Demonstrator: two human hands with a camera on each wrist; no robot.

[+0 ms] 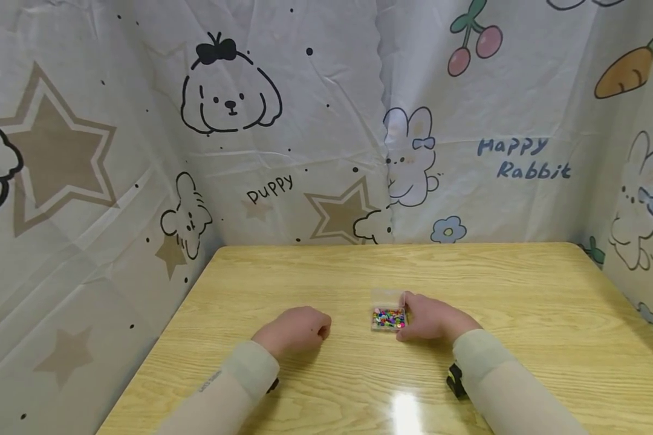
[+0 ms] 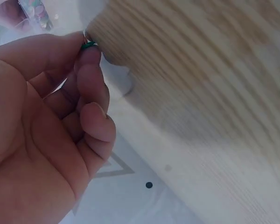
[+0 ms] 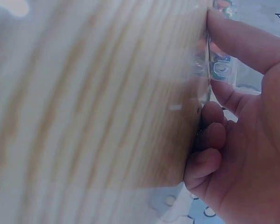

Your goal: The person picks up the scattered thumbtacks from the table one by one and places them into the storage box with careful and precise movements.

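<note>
A small clear plastic box with its lid raised stands on the table, filled with tiny multicoloured pieces. My right hand grips the box at its right side, thumb at the near corner and a finger by the lid. In the right wrist view the thumb and fingers of this hand lie against the clear box. To the left of the box is my left hand, just over the table. Its thumb and index fingertips pinch a tiny green piece with a thin shiny part; its exact kind cannot be told.
The light wood table reaches back to a printed curtain, which also hangs along both sides. Bands with dark devices sit on the wrists. A bright light reflection shows on the near tabletop.
</note>
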